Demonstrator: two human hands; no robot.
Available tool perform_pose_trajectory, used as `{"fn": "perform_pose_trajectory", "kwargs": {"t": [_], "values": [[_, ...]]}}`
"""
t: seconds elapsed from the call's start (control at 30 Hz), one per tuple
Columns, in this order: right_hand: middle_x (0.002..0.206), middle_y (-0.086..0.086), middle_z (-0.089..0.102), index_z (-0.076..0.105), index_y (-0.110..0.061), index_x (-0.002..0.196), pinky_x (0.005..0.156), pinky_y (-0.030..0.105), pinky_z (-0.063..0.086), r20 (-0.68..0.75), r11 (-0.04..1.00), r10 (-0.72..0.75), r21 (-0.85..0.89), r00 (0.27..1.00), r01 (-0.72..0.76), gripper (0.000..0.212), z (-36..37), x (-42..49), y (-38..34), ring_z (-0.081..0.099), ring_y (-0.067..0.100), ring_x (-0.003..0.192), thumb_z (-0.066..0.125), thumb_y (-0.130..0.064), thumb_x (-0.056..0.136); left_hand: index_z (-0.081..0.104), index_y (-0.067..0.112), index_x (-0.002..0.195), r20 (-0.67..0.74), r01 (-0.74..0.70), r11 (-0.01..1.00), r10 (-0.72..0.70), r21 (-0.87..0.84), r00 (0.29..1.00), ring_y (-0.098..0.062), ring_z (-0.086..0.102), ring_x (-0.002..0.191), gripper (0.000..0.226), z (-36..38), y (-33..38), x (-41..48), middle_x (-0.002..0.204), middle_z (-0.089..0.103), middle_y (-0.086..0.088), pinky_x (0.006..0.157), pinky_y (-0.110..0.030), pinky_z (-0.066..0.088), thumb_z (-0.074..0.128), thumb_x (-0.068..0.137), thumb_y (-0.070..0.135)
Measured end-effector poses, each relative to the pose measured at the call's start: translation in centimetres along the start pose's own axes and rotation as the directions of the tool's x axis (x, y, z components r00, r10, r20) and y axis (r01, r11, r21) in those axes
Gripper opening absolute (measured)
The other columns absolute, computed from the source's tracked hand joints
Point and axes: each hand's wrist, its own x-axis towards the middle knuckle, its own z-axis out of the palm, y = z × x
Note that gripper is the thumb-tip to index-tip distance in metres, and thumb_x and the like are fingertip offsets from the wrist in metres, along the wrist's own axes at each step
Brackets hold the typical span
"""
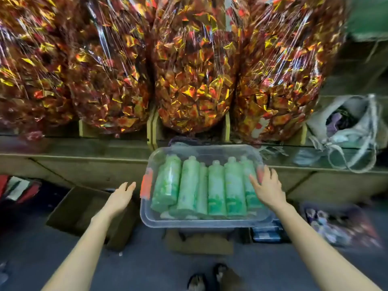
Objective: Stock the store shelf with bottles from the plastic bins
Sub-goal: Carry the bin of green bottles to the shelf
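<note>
From where I stand, the stocking looks barely begun. The clear plastic bin (pixel 205 224) sits at the centre of the frame, propped on a brown cardboard box (pixel 199 242) and pushed up against the front edge of the long store shelf (pixel 84 148). It is packed with pale green plastic bottles (pixel 216 185) lying side by side with their caps pointing toward the shelf. I count about six on top, with more seemingly beneath them.

An orange latch (pixel 146 184) shows on the bin's left end. A clear lid seems to be on, though the blur keeps me from being sure.

No green bottle is on the shelf that I can see. Big clear bags of red-and-gold foil sweets (pixel 195 80) fill the upper frame.

The left hand (pixel 122 196) is released, fingers straight, just left of the bin and apart from it. The right hand (pixel 267 186) is also released, fingers spread over the bin's right end. Neither hand is grasping anything, so opening and unloading are left, I'd judge.
</note>
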Motion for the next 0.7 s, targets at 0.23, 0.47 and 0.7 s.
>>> {"fn": "perform_pose_trajectory", "kwargs": {"t": [0.23, 0.47, 0.7], "values": [[0.154, 0.023, 0.013, 0.006, -0.003, 0.150, 0.109, 0.043, 0.025, 0.086, 0.966, 0.137, 0.207, 0.987, -0.152, 0.081, 0.4, 1.2, 1.4, 0.024, 0.038, 0.139, 0.039, -0.053, 0.095, 0.053, 0.001, 0.126, 0.204, 0.189, 0.813, -0.088, -0.551, 0.975, -0.034, 0.051, 0.117, 0.053, 3.6, 2.0, 0.7, 0.128, 0.055, -0.021, 0.092, -0.036, 0.041, 0.024, 0.102, 0.038], [0.137, 0.017, 0.045, 0.024, -0.001, 0.144, 0.092, 0.040, 0.045, 0.245, 0.678, 0.351, 0.599, 0.904, -0.426, 0.084, 0.8, 2.5, 2.2, 0.050, 0.030, 0.117, 0.060, -0.050, 0.086, 0.057, 0.003, 0.118, 0.339, 0.401, 0.424, -0.216, -0.812, 0.916, -0.023, 0.064, 0.078, 0.045, 4.1, 1.9, 3.1, 0.103, 0.066, -0.018, 0.071, -0.037, 0.052, 0.060, 0.089, 0.038], [0.107, 0.003, 0.056, 0.050, -0.009, 0.122, 0.064, 0.026, 0.037, -0.107, 0.789, 0.233, 0.602, 0.967, -0.124, 0.039, 0.3, 1.8, 1.5, 0.051, 0.015, 0.090, 0.060, -0.032, 0.091, 0.058, 0.009, 0.125, -0.073, 0.090, 0.720, -0.192, -0.688, 0.979, -0.025, 0.058, 0.108, 0.041, 4.8, 2.2, 4.8, 0.120, 0.061, -0.011, 0.090, -0.037, 0.048, 0.066, 0.086, 0.015]]}}
